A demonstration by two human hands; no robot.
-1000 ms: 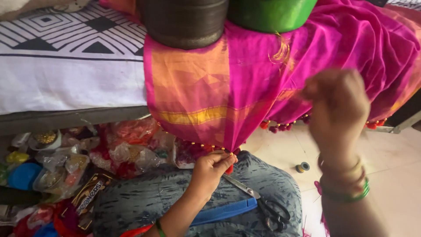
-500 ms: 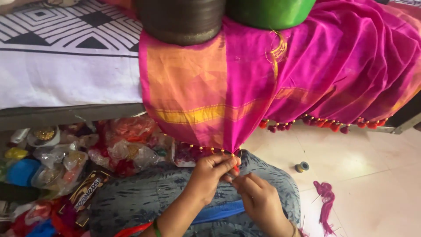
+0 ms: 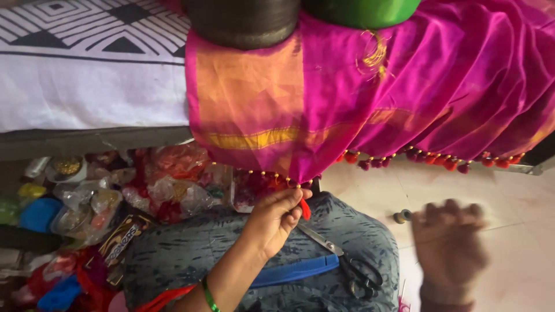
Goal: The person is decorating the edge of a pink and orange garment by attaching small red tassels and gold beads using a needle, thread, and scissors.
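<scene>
Your left hand [image 3: 276, 219] pinches a small red tassel [image 3: 304, 208] at the bottom corner of the magenta silk cloth [image 3: 370, 115], right where its beaded hem comes to a point above your lap; the fingers are closed tight on it, thumb over the top. Half a second ago your right hand [image 3: 450, 245] was down beside the left, both working at that tassel; now it has swung out to the side over the pale floor, blurred by the motion, so you cannot tell whether its fingers are closed on a thread or loose. That pull away from the hem reads like a thread being drawn through, with the left hand keeping the tassel steady. A pair of scissors [image 3: 347, 263] lies on your blue patterned lap [image 3: 202, 248], just below the left hand, beside a blue strip [image 3: 300, 270]. A small thread spool [image 3: 402, 216] sits on the floor near the right hand. To your left, plastic bags of beads and trimmings [image 3: 115, 196] crowd under the bed edge.
</scene>
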